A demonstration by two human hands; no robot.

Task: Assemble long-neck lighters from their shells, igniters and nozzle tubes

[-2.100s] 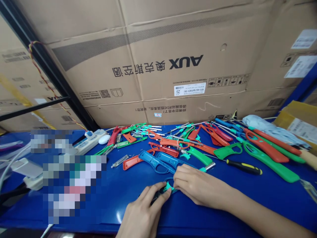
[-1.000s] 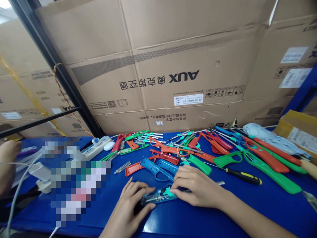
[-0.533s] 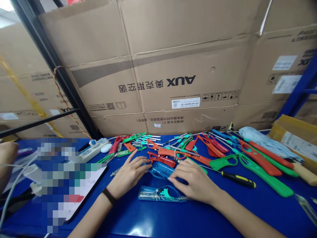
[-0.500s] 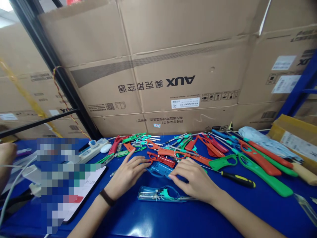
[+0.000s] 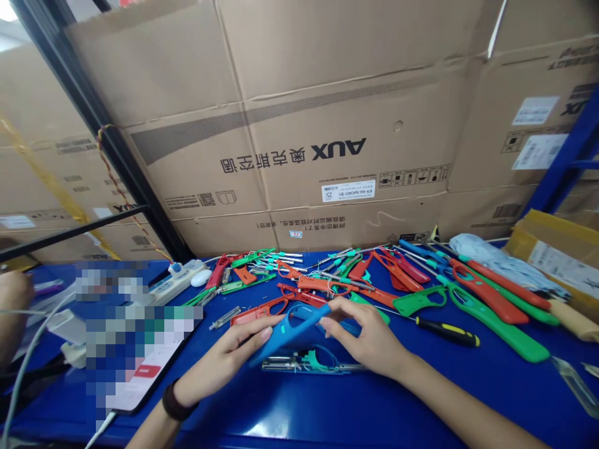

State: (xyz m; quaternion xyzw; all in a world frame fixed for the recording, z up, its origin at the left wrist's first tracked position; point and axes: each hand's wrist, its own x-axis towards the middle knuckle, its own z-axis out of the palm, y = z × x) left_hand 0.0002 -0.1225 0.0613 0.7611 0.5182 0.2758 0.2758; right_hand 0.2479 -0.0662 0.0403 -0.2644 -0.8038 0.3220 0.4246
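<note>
A smooth blue lighter casing (image 5: 292, 330) is held tilted above the table, its left end lower. My left hand (image 5: 234, 346) pinches its lower left part between thumb and fingers. At its upper right end, my right hand (image 5: 367, 333) has thumb and fingers closed on the tip. Below it lies an opened blue lighter half (image 5: 322, 368) with a metal tube, a clear fuel tank and a mint-green trigger inside, partly covered by the held casing. Another blue casing piece (image 5: 346, 325) shows behind, mostly hidden.
Red, orange and green lighter parts (image 5: 322, 285) are heaped at the back. A black-yellow screwdriver (image 5: 449, 332) and a long green lighter (image 5: 500, 321) lie to the right. On the left are a phone (image 5: 154, 368), a power strip (image 5: 178, 279) and another person's hand (image 5: 14, 305).
The blue casing has been lifted and tilted up between both hands. My left hand has moved down and left, uncovering an orange casing and a clear tank behind it.
</note>
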